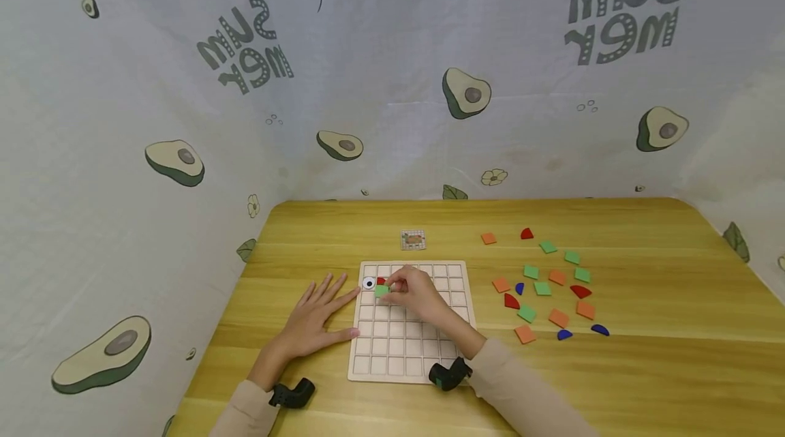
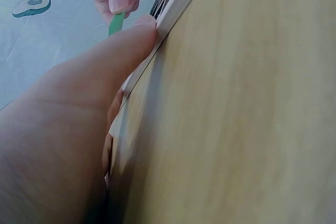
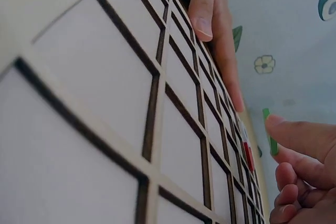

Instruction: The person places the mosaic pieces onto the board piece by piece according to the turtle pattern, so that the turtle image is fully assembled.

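Your right hand (image 1: 417,294) pinches 1 green tile (image 1: 381,291) over the grid board (image 1: 396,347)'s upper left, lower centre of frame, left hand (image 1: 313,322) spread at its edge; likely placing, next calls for lowering flat.

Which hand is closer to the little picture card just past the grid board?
Right. The right hand is over the upper part of the grid board, just short of the picture card; the left hand lies farther off, at the board's left edge.
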`<state>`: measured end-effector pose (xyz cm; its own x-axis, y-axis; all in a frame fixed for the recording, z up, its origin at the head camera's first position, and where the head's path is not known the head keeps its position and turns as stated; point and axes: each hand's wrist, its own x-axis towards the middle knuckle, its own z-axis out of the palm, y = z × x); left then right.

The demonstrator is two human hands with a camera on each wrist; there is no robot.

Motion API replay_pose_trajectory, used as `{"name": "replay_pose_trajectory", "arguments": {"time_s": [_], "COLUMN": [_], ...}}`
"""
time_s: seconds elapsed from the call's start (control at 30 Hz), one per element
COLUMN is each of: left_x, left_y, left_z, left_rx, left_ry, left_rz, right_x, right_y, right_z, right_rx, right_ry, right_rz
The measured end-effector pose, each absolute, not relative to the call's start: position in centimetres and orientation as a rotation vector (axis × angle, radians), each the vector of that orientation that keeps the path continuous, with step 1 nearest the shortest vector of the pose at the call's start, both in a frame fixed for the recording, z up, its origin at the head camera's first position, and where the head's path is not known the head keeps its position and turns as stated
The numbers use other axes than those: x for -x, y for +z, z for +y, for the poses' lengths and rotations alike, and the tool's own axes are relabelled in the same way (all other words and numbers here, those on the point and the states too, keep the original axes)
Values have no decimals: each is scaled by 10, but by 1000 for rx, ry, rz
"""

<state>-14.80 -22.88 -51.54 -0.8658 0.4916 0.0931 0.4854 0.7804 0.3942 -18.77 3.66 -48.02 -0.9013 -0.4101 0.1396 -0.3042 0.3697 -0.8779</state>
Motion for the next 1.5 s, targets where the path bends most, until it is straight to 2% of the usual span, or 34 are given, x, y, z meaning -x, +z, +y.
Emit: {"name": "replay_pose_trajectory", "arguments": {"time_s": [1.5], "left_x": [148], "left_y": [-516], "left_z": [-229], "left_rx": [-826], "left_ry": [667], "left_rz": [2948], "right_x": [186], "right_y": [-493], "right_z": [4], "right_rx": [630], "right_ry": [-1474], "right_rz": [2637]}}
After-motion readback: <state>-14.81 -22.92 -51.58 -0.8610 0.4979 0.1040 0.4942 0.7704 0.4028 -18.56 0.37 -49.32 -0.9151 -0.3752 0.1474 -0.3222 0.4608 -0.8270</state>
